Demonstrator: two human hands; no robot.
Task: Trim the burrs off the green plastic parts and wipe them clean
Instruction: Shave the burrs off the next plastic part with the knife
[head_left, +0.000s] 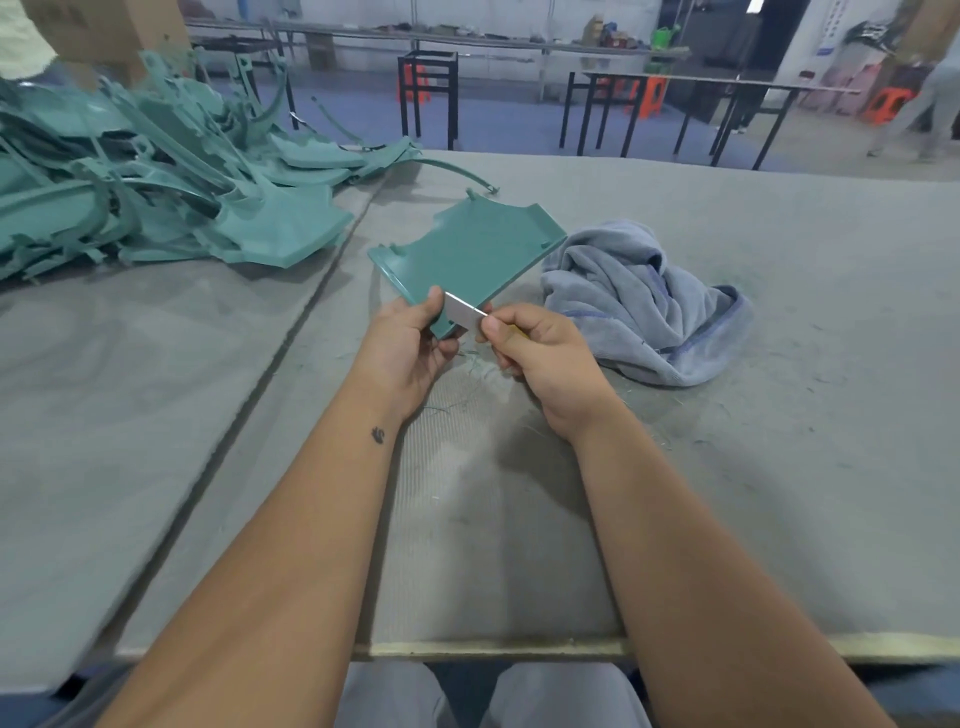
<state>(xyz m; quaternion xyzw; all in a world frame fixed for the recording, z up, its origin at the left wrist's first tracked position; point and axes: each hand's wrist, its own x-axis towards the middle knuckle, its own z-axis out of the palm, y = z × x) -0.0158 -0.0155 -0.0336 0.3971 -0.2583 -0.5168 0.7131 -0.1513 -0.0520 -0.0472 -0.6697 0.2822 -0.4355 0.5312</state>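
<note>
My left hand (410, 348) grips the near corner of a flat green plastic part (467, 249), held up over the middle of the table and tilted away from me. My right hand (540, 364) pinches a small silver blade (465, 314), its edge laid against the part's near right edge beside my left thumb. A crumpled grey-blue cloth (639, 306) lies on the table just right of the part. Thin green shavings (470, 361) lie scattered on the table under my hands.
A big heap of green plastic parts (156, 182) fills the table's far left. The grey felt-covered table (779, 441) has a seam running diagonally at the left. Beyond it stand black-framed tables, orange stools and a person at the far right.
</note>
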